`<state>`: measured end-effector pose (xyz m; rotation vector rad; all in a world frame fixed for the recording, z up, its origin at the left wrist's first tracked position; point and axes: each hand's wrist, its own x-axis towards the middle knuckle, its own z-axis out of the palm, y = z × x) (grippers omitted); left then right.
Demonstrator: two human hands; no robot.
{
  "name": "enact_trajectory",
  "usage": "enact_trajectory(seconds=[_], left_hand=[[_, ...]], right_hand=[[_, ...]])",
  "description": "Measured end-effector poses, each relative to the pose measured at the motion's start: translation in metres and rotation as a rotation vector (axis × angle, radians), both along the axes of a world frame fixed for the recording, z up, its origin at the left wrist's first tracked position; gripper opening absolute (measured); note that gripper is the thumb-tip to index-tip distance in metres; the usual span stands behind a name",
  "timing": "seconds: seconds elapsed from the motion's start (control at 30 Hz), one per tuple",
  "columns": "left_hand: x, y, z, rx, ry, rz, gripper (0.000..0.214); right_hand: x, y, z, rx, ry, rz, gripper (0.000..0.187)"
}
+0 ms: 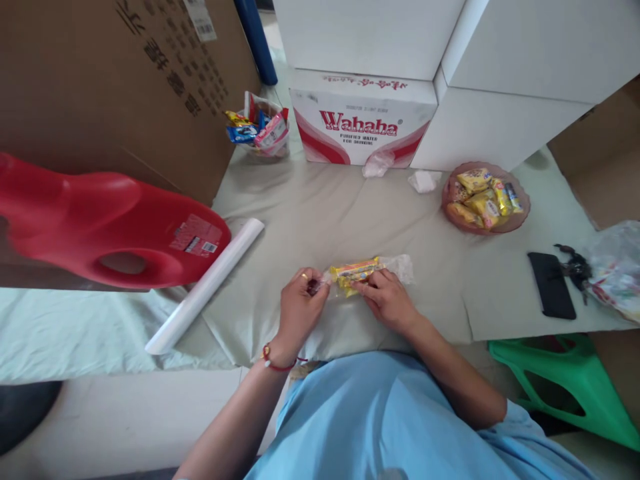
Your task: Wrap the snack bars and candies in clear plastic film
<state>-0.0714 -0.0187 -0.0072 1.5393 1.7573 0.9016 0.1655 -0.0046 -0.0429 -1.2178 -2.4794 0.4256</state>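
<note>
Yellow snack packets (356,269) lie in a clear plastic bag (400,268) on the cloth-covered table in front of me. At the bag's left end, my left hand (304,299) is closed, its thumb and fingertips pinching the gathered plastic. My right hand (387,298) grips the packets from the right and near side through the plastic, fingers bent over them. The bag's loose right end spreads out crumpled past the right hand. What lies under the right fingers is hidden.
A white roll (206,287) and red jug (115,230) are at left. Behind stand a snack tub (267,147), a Wahaha carton (363,120) and crumpled plastic (425,181). A pink bowl of snacks (450,217), phone (551,285) and keys (577,268) are at right.
</note>
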Motion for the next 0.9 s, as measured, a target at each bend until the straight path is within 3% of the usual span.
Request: enact_trajectory(seconds=[0.13, 0.27, 0.33, 0.4, 0.5, 0.57, 0.7, 0.9], left_hand=[[0.042, 0.0, 0.002, 0.157, 0.04, -0.121, 0.014], [0.074, -0.002, -0.021, 0.27, 0.277, -0.296, 0.039], [0.08, -0.006, -0.032, 0.269, 0.409, -0.327, 0.049], [0.081, -0.012, -0.038, 0.26, 0.501, -0.352, 0.057], [0.081, -0.018, -0.039, 0.255, 0.583, -0.385, 0.064], [0.081, -0.018, -0.037, 0.257, 0.614, -0.396, 0.063], [0.081, -0.017, -0.036, 0.267, 0.647, -0.405, 0.061], [0.082, -0.016, -0.039, 0.249, 0.64, -0.432, 0.061]], right_hand=[[-0.002, 0.001, -0.008, 0.017, 0.065, -0.003, 0.032], [0.007, 0.001, -0.008, -0.024, 0.285, 0.074, 0.03], [0.016, -0.001, -0.006, -0.028, 0.385, 0.042, 0.031], [0.026, -0.003, -0.006, 0.045, 0.404, -0.168, 0.03], [0.04, -0.001, -0.011, 0.179, 0.272, -0.573, 0.035], [0.047, 0.004, -0.017, 0.18, 0.17, -0.68, 0.045], [0.06, 0.013, -0.02, 0.091, 0.219, -0.629, 0.029], [0.052, 0.022, 0.01, -0.192, 0.467, -0.575, 0.028]])
